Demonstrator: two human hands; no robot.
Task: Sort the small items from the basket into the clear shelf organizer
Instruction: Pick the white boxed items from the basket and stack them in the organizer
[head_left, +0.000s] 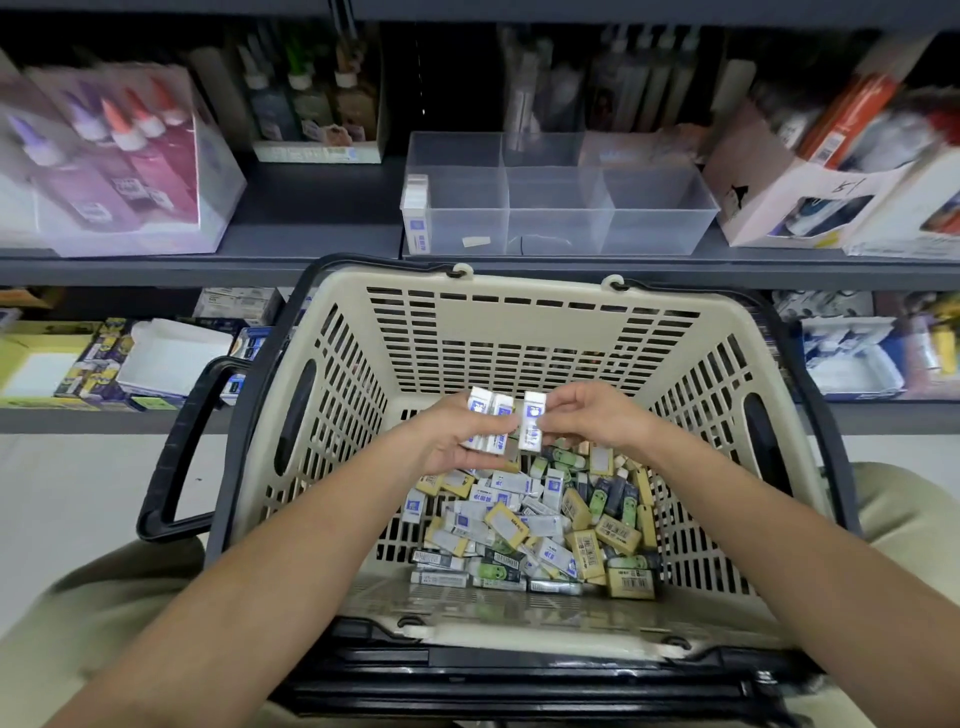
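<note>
At the far left of the upper dark grey shelf (311, 208) stands a clear plastic box of glue bottles with white caps and orange or purple tips (119, 156), blurred. On the shelf below it lie yellow and white open cartons (104, 364).

A beige slotted plastic shopping basket (519, 332) sits in front of the person, its black loop handle (176, 457) folded down on the left side. Both bare forearms reach in over the near rim.

The left-hand grip (452, 441) is raised over the basket, fingers curled round a small bunch of white rectangular erasers with blue print (488, 421). Just beside them, the right-hand grip (587, 415) pinches a single white eraser with a blue sleeve (531, 428) between thumb and fingertips, held upright. Whether it touches the bunch cannot be told.

Under the hands, a loose pile of small boxed erasers in white, yellow, grey and green (545, 525) covers the near right part of the basket floor.

Above the basket's far rim, on the upper shelf, sits the clear plastic divided shelf organizer (649, 223). A few white erasers (417, 213) stand against its left end wall, in the front left compartment.

To its right lean opened white cardboard cartons (769, 208) of blurred goods.
</note>
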